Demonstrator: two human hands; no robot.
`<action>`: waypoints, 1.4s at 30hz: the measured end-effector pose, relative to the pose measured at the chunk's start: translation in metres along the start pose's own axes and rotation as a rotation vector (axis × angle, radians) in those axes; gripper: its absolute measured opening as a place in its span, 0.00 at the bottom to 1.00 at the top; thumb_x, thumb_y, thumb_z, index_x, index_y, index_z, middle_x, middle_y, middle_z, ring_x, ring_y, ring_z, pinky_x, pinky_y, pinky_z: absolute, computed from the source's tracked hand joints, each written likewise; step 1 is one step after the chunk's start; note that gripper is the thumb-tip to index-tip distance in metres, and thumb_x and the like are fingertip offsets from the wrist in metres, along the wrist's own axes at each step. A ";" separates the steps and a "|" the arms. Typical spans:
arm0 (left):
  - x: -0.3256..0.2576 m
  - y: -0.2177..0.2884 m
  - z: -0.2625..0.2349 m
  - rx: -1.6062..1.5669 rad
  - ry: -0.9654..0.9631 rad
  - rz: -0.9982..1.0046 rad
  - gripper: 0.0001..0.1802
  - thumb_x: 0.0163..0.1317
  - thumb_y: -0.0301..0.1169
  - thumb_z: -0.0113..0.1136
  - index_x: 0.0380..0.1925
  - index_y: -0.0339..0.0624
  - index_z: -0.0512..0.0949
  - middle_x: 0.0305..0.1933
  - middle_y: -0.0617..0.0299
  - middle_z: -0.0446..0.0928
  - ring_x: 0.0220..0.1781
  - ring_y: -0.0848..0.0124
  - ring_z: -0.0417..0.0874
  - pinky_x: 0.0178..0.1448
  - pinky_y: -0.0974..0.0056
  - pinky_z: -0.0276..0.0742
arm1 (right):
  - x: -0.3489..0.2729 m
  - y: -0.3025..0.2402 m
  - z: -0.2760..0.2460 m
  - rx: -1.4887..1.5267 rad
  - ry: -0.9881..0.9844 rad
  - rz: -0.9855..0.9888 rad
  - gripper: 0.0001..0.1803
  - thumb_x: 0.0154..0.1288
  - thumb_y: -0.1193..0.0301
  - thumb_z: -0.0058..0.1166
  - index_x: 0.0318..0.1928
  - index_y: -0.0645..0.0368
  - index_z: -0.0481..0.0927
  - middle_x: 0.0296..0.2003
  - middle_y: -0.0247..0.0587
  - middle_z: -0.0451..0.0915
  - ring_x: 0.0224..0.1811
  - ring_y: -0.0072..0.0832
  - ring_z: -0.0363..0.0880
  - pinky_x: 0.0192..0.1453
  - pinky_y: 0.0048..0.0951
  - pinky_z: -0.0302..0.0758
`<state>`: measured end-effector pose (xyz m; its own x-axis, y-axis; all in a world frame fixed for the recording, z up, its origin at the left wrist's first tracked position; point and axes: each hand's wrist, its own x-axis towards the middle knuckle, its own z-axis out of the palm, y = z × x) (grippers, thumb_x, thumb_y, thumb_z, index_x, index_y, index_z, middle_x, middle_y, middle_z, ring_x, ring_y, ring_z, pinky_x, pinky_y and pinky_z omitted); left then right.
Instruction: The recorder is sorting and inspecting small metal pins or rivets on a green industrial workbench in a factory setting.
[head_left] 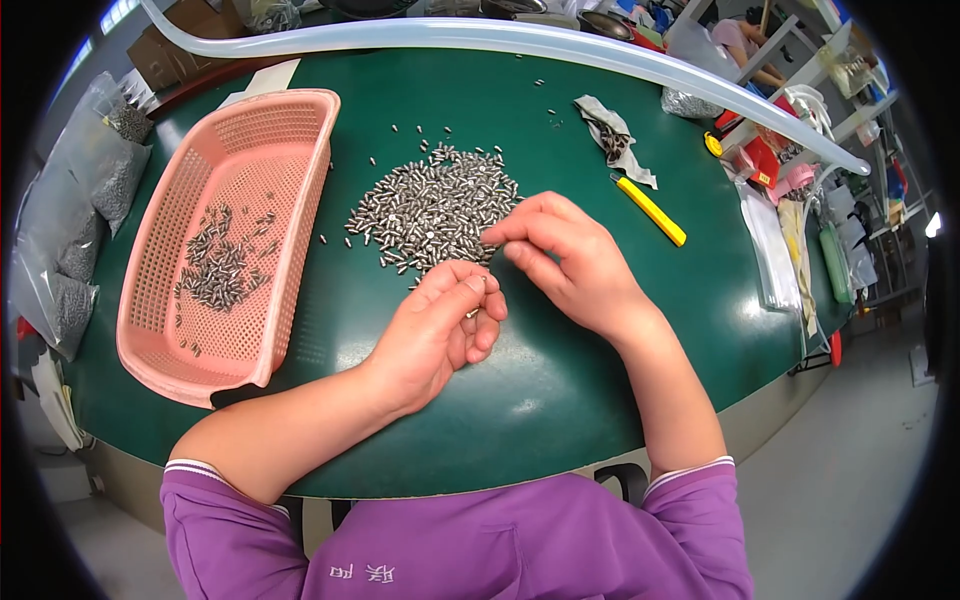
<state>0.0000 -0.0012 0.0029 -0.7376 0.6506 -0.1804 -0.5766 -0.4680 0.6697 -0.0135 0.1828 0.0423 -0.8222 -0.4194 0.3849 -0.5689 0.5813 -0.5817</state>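
A heap of small, shiny, bullet-shaped metal pieces [425,205] lies on the green tabletop in front of me. At the heap's near edge my left hand [435,318] is closed, palm turned up. A small metal piece shows at its thumb and forefinger tips, and a bit of shiny metal peeks out between the curled fingers. My right hand [572,252] is just to the right, thumb and forefinger drawn together by the heap's right edge. Whatever those fingertips hold is too small to make out. The pink plastic basket [283,285] on the left contains more such metal pieces [222,270].
Bags of metal pieces [85,225] line the left edge. Right of the heap lie a yellow utility knife [652,212] and a crumpled grey cloth [632,165]. A translucent tube [500,37] arches across the far side. Tools and packets crowd the right; a person [738,42] sits beyond.
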 end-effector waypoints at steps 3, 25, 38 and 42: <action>0.000 0.000 0.000 -0.016 -0.012 -0.007 0.08 0.69 0.37 0.44 0.37 0.46 0.68 0.32 0.62 0.71 0.26 0.75 0.68 0.29 0.72 0.62 | -0.004 0.011 0.009 -0.185 0.104 0.050 0.14 0.54 0.81 0.54 0.43 0.57 0.79 0.39 0.39 0.76 0.44 0.36 0.74 0.48 0.32 0.73; -0.002 0.000 -0.001 -0.006 -0.019 -0.013 0.10 0.66 0.31 0.39 0.42 0.42 0.67 0.35 0.59 0.71 0.27 0.75 0.67 0.28 0.72 0.61 | -0.005 0.023 0.023 -0.297 0.081 -0.053 0.24 0.51 0.86 0.48 0.51 0.57 0.75 0.51 0.45 0.73 0.53 0.41 0.71 0.57 0.37 0.70; 0.000 0.000 0.000 0.015 -0.037 0.014 0.09 0.67 0.33 0.39 0.38 0.41 0.68 0.34 0.59 0.71 0.25 0.75 0.66 0.25 0.73 0.58 | -0.006 0.014 0.003 -0.026 -0.074 0.119 0.16 0.51 0.84 0.52 0.41 0.58 0.80 0.41 0.38 0.79 0.44 0.33 0.78 0.46 0.29 0.75; -0.001 0.000 0.003 0.038 -0.025 0.013 0.09 0.68 0.33 0.38 0.38 0.40 0.66 0.34 0.57 0.70 0.24 0.75 0.63 0.26 0.73 0.58 | -0.004 0.008 -0.010 -0.025 -0.023 0.303 0.13 0.53 0.84 0.51 0.39 0.60 0.81 0.38 0.38 0.78 0.40 0.27 0.78 0.45 0.24 0.75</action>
<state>0.0017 -0.0001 0.0049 -0.7354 0.6600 -0.1540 -0.5533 -0.4534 0.6988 -0.0144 0.1961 0.0435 -0.9539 -0.2402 0.1799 -0.2986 0.6995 -0.6493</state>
